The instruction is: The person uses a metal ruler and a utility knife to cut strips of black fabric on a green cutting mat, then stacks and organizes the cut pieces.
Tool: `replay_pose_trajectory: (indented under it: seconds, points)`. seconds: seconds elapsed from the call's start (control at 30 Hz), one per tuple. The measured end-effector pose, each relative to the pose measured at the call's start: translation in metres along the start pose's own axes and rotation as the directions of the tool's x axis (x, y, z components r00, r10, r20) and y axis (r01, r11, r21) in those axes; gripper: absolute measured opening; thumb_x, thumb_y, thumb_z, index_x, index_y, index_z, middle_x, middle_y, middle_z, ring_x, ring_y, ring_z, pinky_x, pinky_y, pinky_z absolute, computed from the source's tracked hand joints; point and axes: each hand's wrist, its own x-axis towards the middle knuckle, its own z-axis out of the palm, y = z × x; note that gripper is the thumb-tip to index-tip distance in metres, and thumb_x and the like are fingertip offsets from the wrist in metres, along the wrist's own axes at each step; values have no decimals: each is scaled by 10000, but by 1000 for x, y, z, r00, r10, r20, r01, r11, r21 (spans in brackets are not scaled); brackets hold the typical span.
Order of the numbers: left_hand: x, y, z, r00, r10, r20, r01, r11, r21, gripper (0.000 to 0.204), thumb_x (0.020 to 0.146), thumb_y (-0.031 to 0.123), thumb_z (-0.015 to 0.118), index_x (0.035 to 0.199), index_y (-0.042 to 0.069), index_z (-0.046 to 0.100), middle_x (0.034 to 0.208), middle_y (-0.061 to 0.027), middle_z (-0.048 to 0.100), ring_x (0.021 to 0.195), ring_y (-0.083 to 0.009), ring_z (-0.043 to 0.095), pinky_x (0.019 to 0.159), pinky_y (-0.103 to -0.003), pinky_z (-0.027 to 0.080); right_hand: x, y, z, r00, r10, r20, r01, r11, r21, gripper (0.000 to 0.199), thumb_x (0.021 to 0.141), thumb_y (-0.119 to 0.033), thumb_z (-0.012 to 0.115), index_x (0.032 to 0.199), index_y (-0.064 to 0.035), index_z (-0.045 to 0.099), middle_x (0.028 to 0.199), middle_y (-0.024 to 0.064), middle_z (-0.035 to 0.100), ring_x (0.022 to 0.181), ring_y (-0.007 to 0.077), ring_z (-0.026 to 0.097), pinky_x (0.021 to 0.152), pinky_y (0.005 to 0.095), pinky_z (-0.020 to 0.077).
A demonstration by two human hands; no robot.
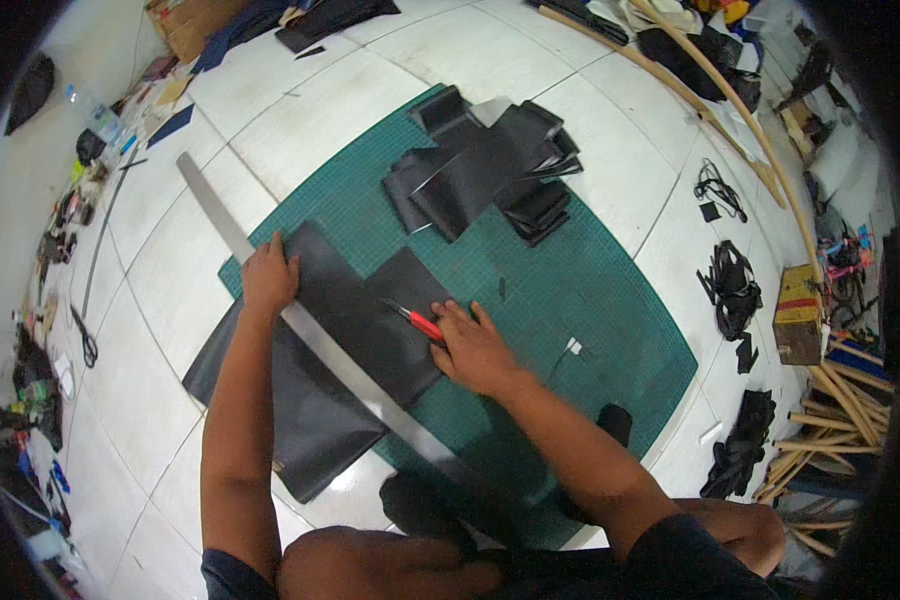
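Observation:
A long metal ruler (345,362) lies slantwise across black sheet material (320,440), which rests partly on a green cutting mat (610,300). Near the ruler's far part, my left hand (270,277) presses down with its fingers bent over it. My right hand (473,348) is closed around a red-handled cutter knife (423,324). Its blade tip points left, over a smaller black piece (407,275) beside the ruler. Whether the blade touches the material cannot be made out.
Stacked black cut pieces (490,160) sit on the mat's far part. Scissors (87,340) lie on the white tiled floor at left. Black strap bundles (732,290), a yellow-red box (799,315) and wooden poles (830,440) line the right side. My feet rest by the mat's near edge.

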Motion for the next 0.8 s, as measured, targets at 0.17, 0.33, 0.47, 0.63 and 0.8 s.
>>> replay_pose_trajectory:
  seconds: [0.17,0.33,0.47,0.63,0.8]
  points:
    - [7,11,-8,999,-32,11,33,988,-150,242,864,169,663,1045,9,680,1152,-244,632,1103,-405,603,932,-471,491,-48,22,-17,964,258,-58,-261,964,-45,457,950,-248,579,1311,12,477,1445,170,492,1394,339,411,1180,551,221]
    - [0,29,-68,991,124,44,-88,875,-476,193,890,138,640,1016,-8,645,961,-231,681,936,-410,652,819,-457,495,-103,74,-12,908,317,-274,-322,946,30,445,915,-210,624,1287,3,504,1319,197,552,1245,378,501,1098,537,311]
    - [-9,92,-178,963,262,67,-190,833,-520,131,915,87,606,997,-15,614,826,-186,646,775,-287,643,737,-391,491,-113,91,-2,840,389,-377,-328,919,218,448,885,-187,649,1274,-7,519,1253,210,573,1149,416,516,1031,530,349]
    - [5,162,-268,921,357,-156,-370,676,-638,175,942,121,613,1055,-11,623,794,-105,640,709,-166,619,637,-327,507,-110,88,9,786,413,-460,-287,903,320,438,884,-156,648,1267,7,510,1163,222,573,1055,424,517,943,521,383]
    - [56,203,-258,874,184,-450,-487,320,-813,229,987,171,597,1126,-11,613,932,-91,682,724,-138,662,633,-264,595,-106,92,14,790,358,-497,-246,929,277,433,874,-144,647,1252,15,510,1145,235,565,1041,425,511,931,518,386]
